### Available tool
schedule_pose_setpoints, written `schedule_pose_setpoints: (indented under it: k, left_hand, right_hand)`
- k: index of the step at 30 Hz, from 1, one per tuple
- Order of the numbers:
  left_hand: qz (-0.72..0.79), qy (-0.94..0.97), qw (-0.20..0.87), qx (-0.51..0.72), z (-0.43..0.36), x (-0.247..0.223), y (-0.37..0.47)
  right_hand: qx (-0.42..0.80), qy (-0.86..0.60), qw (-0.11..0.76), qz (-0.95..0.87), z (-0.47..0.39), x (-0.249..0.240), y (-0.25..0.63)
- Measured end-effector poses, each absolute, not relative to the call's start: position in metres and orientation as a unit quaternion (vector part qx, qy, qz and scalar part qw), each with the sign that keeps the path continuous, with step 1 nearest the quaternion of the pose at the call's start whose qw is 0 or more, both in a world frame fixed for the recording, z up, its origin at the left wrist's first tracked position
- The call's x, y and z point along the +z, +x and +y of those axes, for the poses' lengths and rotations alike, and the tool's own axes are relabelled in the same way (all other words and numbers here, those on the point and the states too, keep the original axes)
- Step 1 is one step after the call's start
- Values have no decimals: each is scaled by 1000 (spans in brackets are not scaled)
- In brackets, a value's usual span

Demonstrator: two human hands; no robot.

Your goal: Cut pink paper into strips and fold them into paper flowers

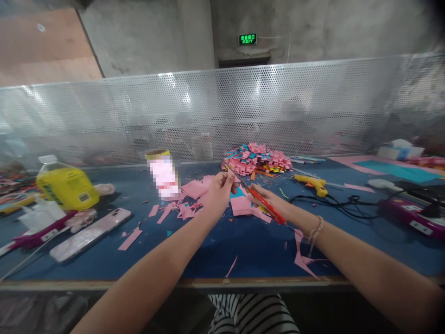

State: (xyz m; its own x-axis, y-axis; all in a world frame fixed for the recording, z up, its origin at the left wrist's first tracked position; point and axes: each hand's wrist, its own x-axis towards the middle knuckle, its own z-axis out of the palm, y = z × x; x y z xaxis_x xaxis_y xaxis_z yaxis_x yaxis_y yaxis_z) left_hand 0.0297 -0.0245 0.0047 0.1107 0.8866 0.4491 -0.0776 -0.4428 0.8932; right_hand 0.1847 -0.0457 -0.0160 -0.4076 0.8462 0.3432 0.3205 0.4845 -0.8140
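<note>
My right hand (261,197) is closed round the red handles of a pair of scissors (269,208), whose blades point up and left. My left hand (222,188) pinches a small pink piece (233,175) beside the blades. Below and behind the hands lie pink paper squares (241,206) with some blue among them. More pink pieces (194,189) are scattered left of my left hand. A heap of cut pink, blue and yellow paper (257,157) stands behind the hands.
On the left are a yellow bottle (71,188), a phone (91,233) and a purple power strip (47,234). A cylinder (162,176) stands left of centre. To the right lie a yellow glue gun (313,183), black cables and another purple strip (413,220). A perforated metal screen (194,111) rises behind.
</note>
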Motion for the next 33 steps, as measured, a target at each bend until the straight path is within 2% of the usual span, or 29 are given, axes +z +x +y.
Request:
schedule_pose_setpoints:
  k: [11,19,23,30,33]
  left_hand:
    - [327,569,471,589,-22,4,30]
    - [308,549,493,600,-21,3,31]
    - [301,547,501,599,-22,4,31]
    - [344,599,463,555,-26,6,27]
    - [321,570,497,571,-25,6,28]
  right_hand:
    - [388,-377,419,-729,-42,-22,181]
    - [286,-460,379,-750,-50,-10,177]
    - [276,-488,382,-735,-50,-10,176]
    - [432,-426,456,-651,-28,-36,187]
    - [463,-423,480,-614,-19,-45,190]
